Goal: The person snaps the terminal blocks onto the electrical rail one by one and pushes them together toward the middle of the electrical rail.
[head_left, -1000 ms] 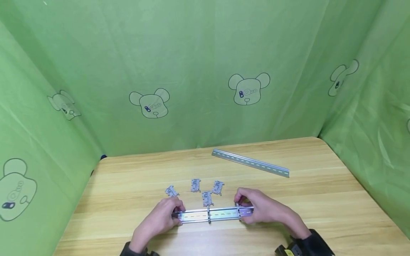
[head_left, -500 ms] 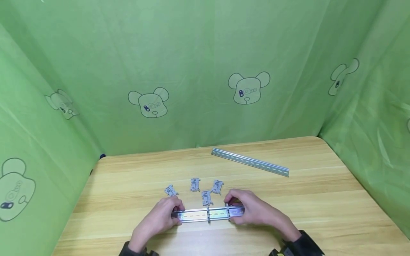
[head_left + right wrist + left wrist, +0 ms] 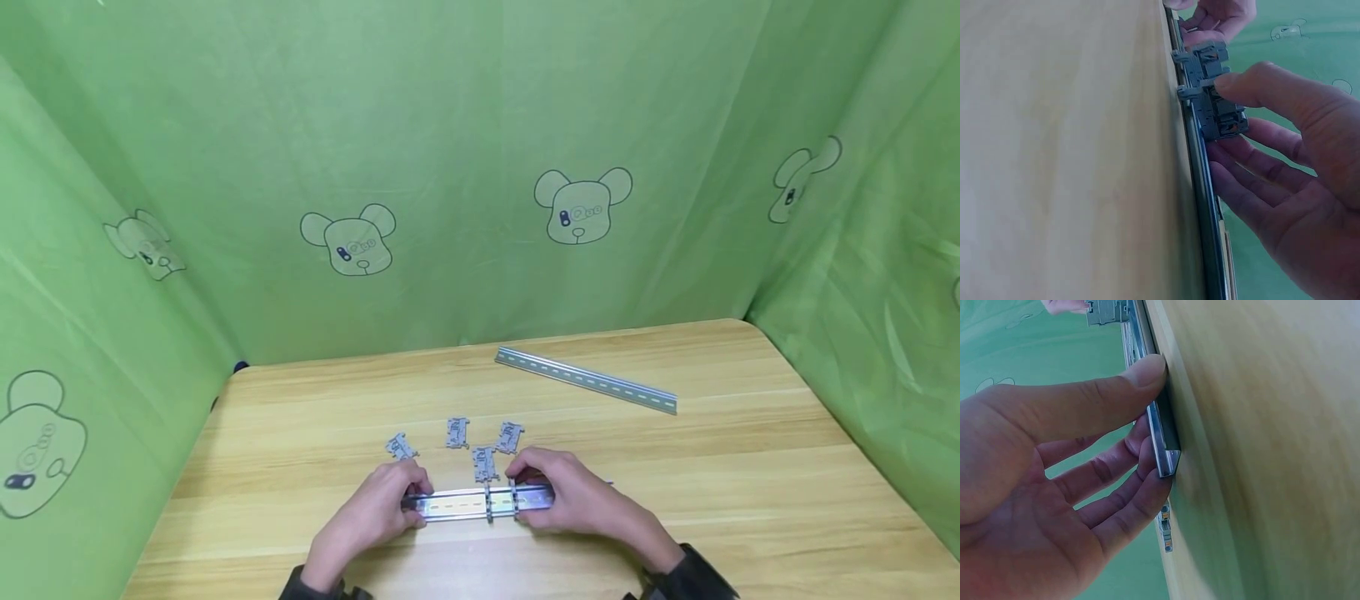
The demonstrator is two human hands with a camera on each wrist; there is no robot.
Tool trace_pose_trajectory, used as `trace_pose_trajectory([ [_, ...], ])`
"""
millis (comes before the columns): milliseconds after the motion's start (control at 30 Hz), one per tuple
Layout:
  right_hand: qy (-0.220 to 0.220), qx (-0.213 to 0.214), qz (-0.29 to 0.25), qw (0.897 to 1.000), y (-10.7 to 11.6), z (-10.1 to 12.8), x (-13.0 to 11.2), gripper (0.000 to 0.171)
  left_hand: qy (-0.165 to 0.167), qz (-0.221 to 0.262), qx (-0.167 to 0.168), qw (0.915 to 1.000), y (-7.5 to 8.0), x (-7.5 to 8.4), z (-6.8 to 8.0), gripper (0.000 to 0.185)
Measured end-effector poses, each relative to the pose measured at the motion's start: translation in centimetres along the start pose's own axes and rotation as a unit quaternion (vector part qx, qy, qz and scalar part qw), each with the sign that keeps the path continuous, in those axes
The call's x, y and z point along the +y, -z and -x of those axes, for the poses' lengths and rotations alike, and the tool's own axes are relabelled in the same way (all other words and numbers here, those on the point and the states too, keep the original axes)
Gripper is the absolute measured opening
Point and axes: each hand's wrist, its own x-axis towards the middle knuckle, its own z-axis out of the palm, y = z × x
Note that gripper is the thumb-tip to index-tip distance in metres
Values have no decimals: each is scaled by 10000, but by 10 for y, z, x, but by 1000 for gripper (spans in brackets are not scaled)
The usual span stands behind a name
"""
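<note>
Now the left hand (image 3: 390, 504) grips the rail (image 3: 461, 506) end (long axis left-right), right hand (image 3: 558, 500) pinching a clip (image 3: 1219, 112) just right of the mounted one (image 3: 489, 505).

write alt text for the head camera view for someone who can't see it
Two hands hold a short metal rail flat on a wooden table: the left hand grips its left end, and the right hand pinches a grey clip mounted on it beside another clip. Four loose clips lie just behind, a longer rail farther back, and green cloth walls surround the table.
</note>
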Motion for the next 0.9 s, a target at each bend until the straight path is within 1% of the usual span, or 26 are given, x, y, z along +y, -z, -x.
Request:
trace_pose_trajectory([
  [267, 112, 168, 50, 9998, -7, -5, -3, 46, -58, 23, 21, 10000, 0, 0, -1, 30],
  [500, 100, 177, 91, 9998, -11, -7, -5, 45, 20, 36, -4, 10000, 0, 0, -1, 29],
  [767, 247, 170, 148, 9994, -13, -7, -5, 46, 136, 90, -66, 9998, 0, -1, -1, 28],
  [900, 280, 197, 188, 9992, -14, -8, -5, 47, 133, 75, -53, 9999, 0, -1, -1, 28],
])
